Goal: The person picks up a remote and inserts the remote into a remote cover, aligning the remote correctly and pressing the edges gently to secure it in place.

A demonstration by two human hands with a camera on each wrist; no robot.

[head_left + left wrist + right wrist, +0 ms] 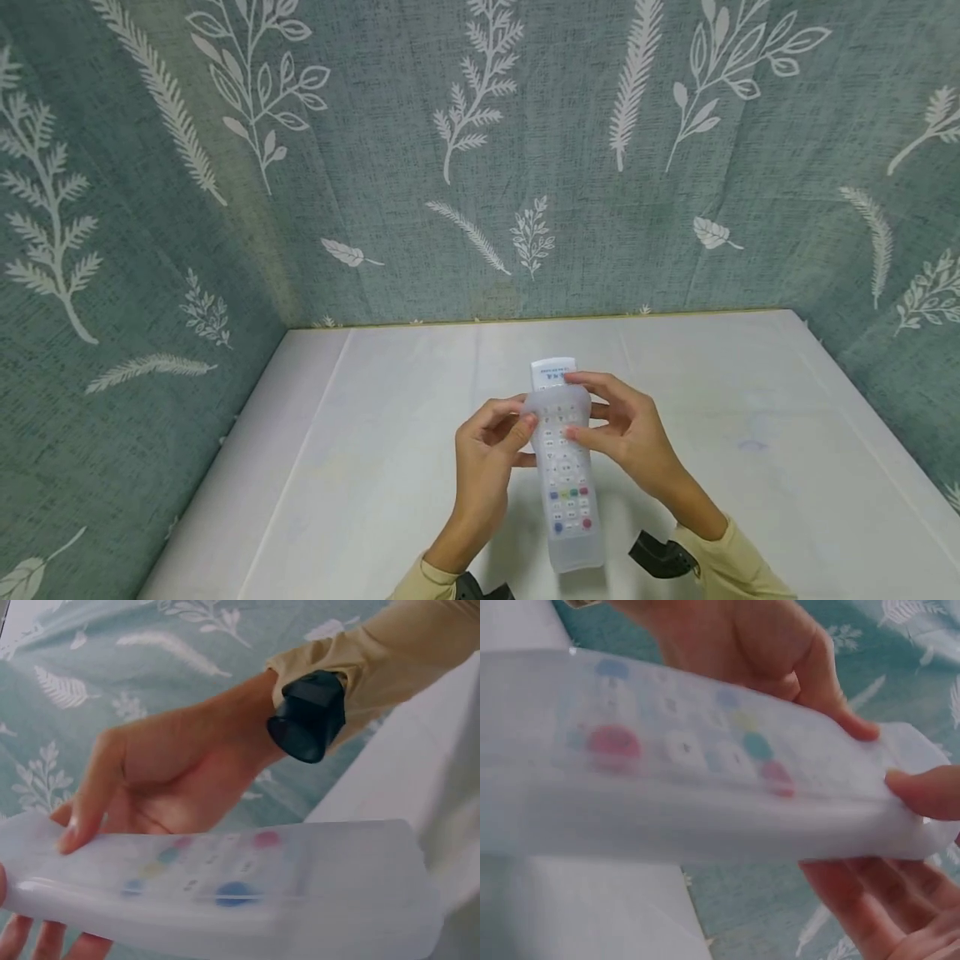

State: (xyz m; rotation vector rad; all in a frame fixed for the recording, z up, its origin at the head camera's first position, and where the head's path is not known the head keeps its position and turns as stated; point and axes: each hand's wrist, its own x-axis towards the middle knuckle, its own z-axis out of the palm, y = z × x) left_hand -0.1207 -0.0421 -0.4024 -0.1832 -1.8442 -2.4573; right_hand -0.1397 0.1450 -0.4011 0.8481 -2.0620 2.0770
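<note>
A white remote control (553,371) sits mostly inside a translucent, milky sleeve-like cover (576,554); its top end sticks out of the cover's far opening. Coloured buttons show through near the lower end. My left hand (483,462) pinches the cover's left edge near that opening, thumb on the front and fingers behind. On the opposite side my right hand (637,429) grips the edge, thumb on the front, with its index finger at the bare end of the remote. In the right wrist view, the right hand's fingers (885,900) lie beneath the cover (667,825).
A white table surface (375,467) lies under the hands. Green cloth (570,283) with white leaf prints stands behind and at both sides. Black devices (663,556) are worn on both wrists, over beige sleeves (738,567).
</note>
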